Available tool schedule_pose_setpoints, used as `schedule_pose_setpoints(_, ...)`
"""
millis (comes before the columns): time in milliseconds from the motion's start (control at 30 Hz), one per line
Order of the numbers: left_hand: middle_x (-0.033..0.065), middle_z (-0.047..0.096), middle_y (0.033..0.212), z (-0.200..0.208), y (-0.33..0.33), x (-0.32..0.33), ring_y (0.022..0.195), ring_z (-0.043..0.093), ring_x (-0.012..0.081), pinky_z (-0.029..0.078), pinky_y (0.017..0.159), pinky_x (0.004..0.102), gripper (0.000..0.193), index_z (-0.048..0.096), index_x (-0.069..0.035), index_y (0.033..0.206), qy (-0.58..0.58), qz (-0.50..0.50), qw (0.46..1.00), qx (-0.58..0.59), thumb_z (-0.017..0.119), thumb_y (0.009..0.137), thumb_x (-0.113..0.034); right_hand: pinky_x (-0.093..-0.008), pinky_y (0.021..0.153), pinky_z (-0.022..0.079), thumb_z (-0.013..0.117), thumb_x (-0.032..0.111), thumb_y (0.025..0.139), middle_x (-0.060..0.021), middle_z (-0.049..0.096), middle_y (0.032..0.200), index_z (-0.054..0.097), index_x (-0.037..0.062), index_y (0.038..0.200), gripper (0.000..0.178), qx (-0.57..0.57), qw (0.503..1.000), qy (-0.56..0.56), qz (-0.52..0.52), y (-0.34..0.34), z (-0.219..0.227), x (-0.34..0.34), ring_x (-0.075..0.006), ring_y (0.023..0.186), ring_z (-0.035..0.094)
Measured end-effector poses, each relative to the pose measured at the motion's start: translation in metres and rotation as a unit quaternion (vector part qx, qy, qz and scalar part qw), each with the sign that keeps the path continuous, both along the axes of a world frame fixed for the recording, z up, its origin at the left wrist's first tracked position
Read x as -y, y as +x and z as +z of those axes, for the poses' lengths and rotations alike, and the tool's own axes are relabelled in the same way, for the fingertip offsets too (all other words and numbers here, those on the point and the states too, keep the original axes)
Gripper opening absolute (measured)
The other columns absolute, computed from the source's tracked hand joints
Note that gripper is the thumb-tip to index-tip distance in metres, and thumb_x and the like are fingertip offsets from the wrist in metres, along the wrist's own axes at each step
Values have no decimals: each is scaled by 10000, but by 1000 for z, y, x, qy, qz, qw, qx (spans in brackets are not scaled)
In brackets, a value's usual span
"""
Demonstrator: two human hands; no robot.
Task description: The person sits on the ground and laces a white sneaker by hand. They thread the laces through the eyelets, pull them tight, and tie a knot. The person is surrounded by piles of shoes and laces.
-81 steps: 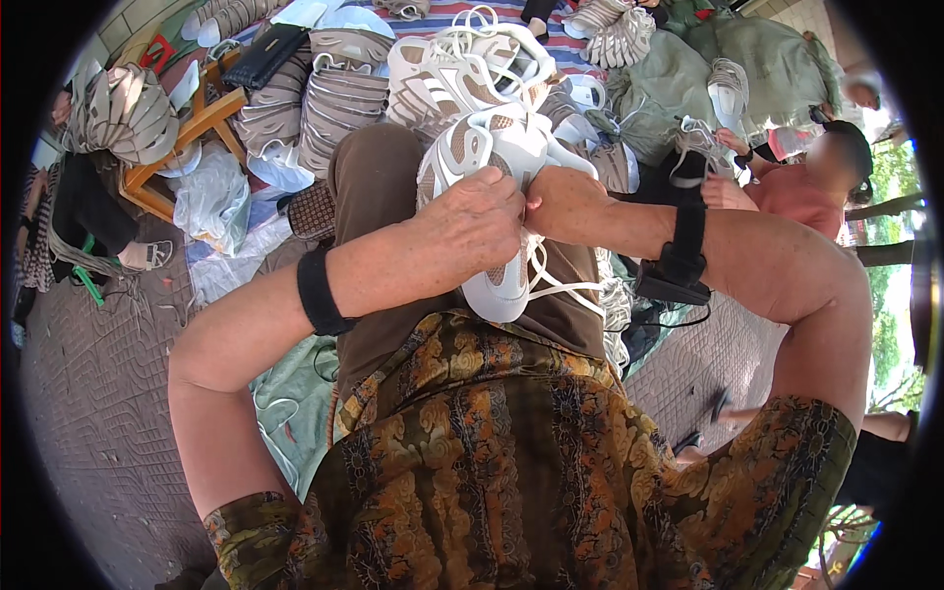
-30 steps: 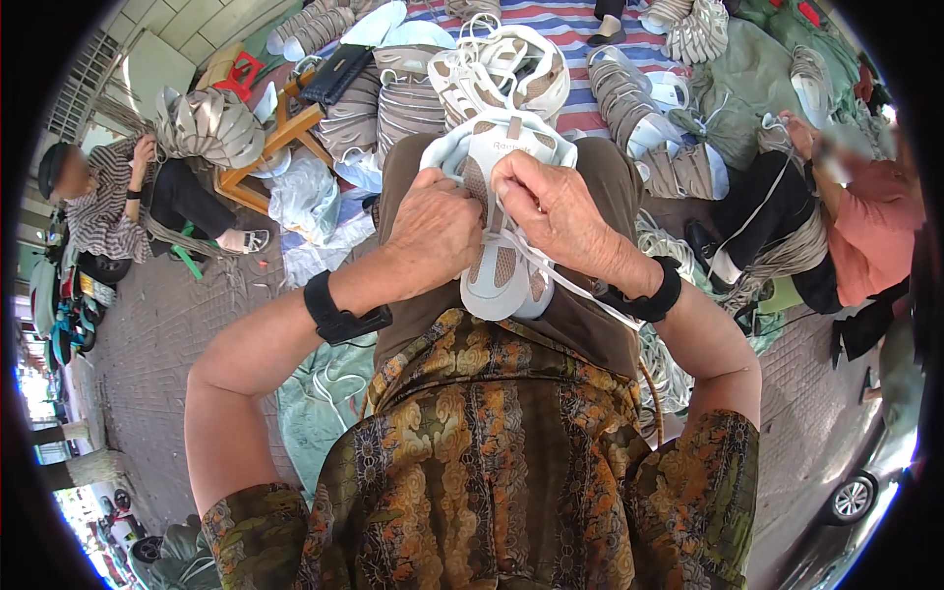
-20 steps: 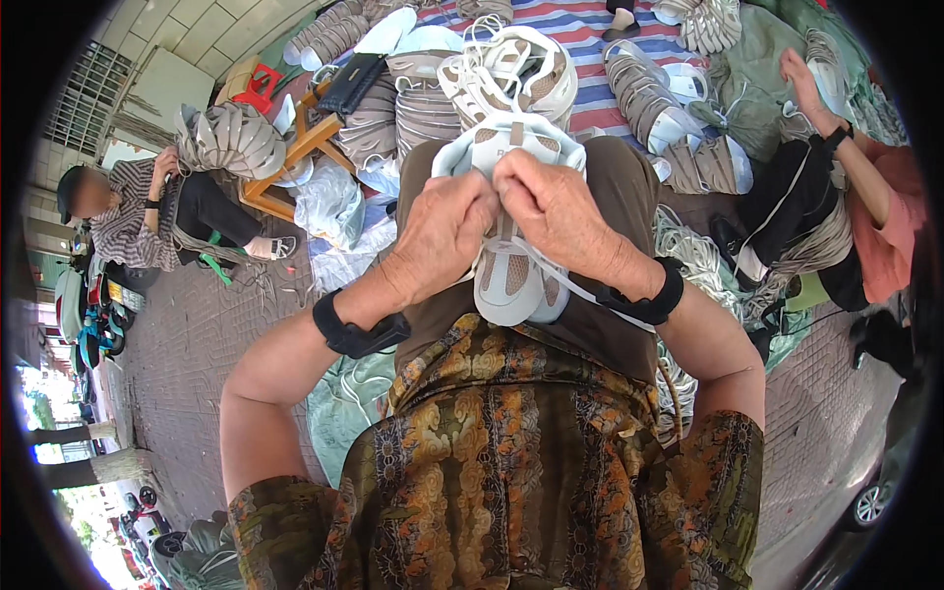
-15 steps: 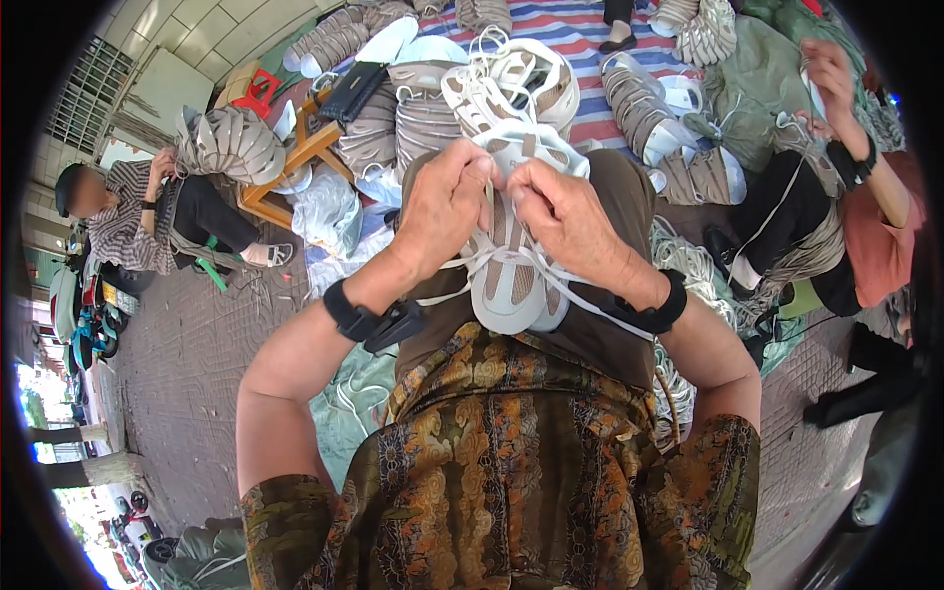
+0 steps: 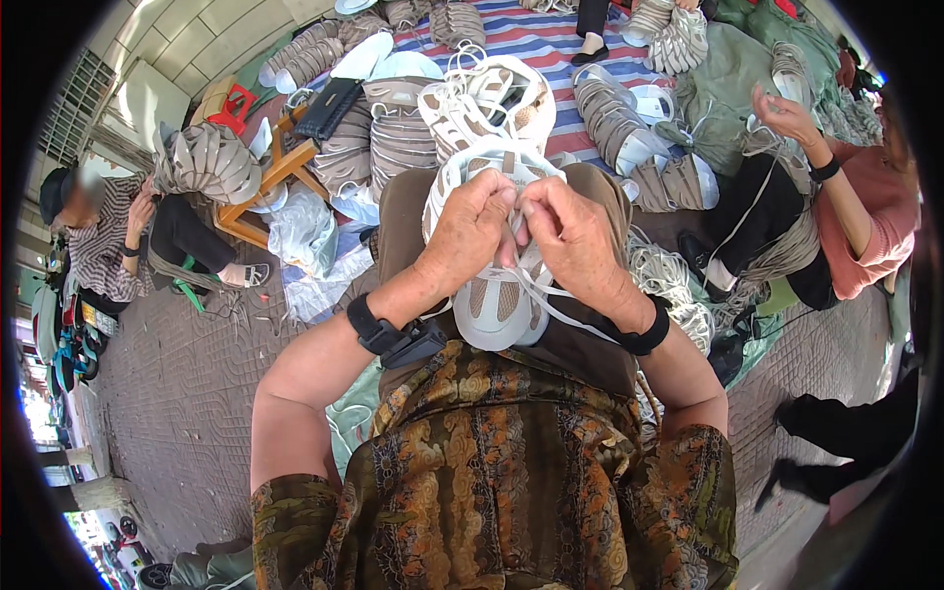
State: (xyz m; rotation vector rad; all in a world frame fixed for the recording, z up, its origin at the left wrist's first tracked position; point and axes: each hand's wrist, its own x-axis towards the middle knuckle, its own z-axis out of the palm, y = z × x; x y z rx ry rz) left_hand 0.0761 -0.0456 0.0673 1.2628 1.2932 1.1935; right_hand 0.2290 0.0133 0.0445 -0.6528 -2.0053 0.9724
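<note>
A white and beige laced sneaker [image 5: 489, 313] rests on my lap, its toe pointing toward me. My left hand [image 5: 474, 218] and my right hand [image 5: 573, 234] meet over its lacing, fingers bent and pinched close together. They appear to grip the white shoelace [image 5: 536, 285], though the exact hold is hidden behind my fingers. A loose lace end runs out under my right wrist. Just beyond sits a heap of similar white and beige shoes [image 5: 492, 103] with tangled laces.
Stacked beige shoe uppers [image 5: 403, 138] stand beside a wooden stool [image 5: 270, 182] carrying a black case [image 5: 329, 106]. More stacks [image 5: 610, 123] lie on a striped sheet [image 5: 536, 34]. White laces [image 5: 674, 280] pile at my right. People sit left [image 5: 108, 231] and right [image 5: 855, 211]; dark-trousered legs [image 5: 846, 433] stand lower right.
My hands have come closer together and a little nearer the shoe's toe. The seated person at right has lowered a raised hand. The dark-trousered legs at lower right have shifted.
</note>
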Motion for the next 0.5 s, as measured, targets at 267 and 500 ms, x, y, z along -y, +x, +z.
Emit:
schedule_pose_setpoints(267,61,615,751,-13,-5,0,560,591,109,470,504,241,125,534,15,973,13,-36,998,49,456,1012,-76,-321,547,464,531,29,910,-62,603,669,530,49,940,37,-1,1000,-8,-6,1,6,2,-166,580,588)
schedule_pose_setpoints(500,45,585,712,-9,-7,2,530,545,82,451,482,226,96,533,2,950,-30,-49,998,12,504,991,-80,-237,561,404,581,47,929,22,557,725,595,30,972,48,-58,990,-112,65,8,6,-14,-50,642,479)
